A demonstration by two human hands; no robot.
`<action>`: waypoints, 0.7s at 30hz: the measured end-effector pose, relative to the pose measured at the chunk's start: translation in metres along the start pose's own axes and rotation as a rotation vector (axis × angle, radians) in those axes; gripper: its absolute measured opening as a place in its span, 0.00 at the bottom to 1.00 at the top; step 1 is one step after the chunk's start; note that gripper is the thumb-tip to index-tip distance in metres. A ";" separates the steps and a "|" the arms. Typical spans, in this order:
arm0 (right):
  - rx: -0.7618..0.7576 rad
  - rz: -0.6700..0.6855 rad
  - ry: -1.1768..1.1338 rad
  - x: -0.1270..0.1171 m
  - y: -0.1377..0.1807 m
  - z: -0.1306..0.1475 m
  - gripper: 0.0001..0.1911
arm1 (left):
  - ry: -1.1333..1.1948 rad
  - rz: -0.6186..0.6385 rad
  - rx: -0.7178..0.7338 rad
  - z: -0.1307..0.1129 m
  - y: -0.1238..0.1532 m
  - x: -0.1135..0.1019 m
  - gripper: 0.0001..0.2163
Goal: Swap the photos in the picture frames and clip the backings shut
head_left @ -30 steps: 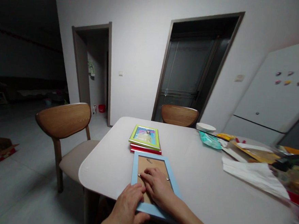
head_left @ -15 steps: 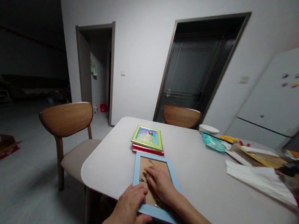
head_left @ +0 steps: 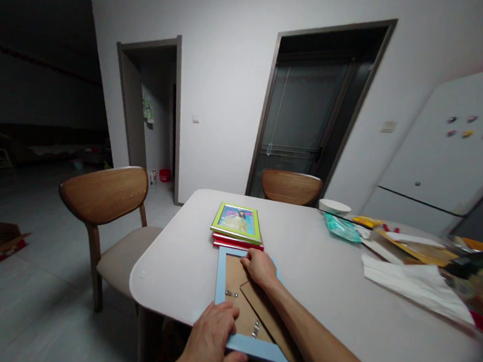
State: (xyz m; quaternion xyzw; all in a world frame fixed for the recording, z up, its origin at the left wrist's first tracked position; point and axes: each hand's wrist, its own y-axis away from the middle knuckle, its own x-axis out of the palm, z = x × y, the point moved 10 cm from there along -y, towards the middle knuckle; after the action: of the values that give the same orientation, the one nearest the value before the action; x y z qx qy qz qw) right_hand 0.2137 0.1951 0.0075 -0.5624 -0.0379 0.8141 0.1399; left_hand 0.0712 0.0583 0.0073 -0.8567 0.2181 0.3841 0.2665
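A light blue picture frame (head_left: pixel 221 279) lies face down near the front edge of the white table (head_left: pixel 309 274), its brown backing board (head_left: pixel 243 308) and metal clips showing. My left hand (head_left: pixel 212 341) presses on the frame's near left corner, fingers curled over the edge. Reaching to the far end, my right hand (head_left: pixel 261 266) has its fingers bent at the frame's top edge, with the forearm lying across the backing. Just beyond stands a stack of frames: a green one with a picture (head_left: pixel 237 223) on top of red ones (head_left: pixel 237 241).
Wooden chairs stand at the left (head_left: pixel 104 193) and at the far side (head_left: pixel 291 185). At the right lie a white bowl (head_left: pixel 334 206), a teal packet (head_left: pixel 341 227), white paper (head_left: pixel 412 278) and clutter. A fridge (head_left: pixel 446 151) stands at the right.
My right hand has slid from the middle of the backing up to the frame's far edge. The backing's stand flap now shows under my forearm. My left hand stays at the near corner.
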 end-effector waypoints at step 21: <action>0.341 -0.057 -0.989 -0.042 0.081 -0.083 0.17 | 0.301 -0.120 0.048 -0.042 -0.021 -0.022 0.09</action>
State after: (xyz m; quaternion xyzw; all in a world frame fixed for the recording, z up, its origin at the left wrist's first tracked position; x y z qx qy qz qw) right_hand 0.2897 0.0983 -0.0023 -0.0786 0.0182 0.9729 0.2168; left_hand 0.0929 0.0521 0.0535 -0.9094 0.2131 0.2293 0.2738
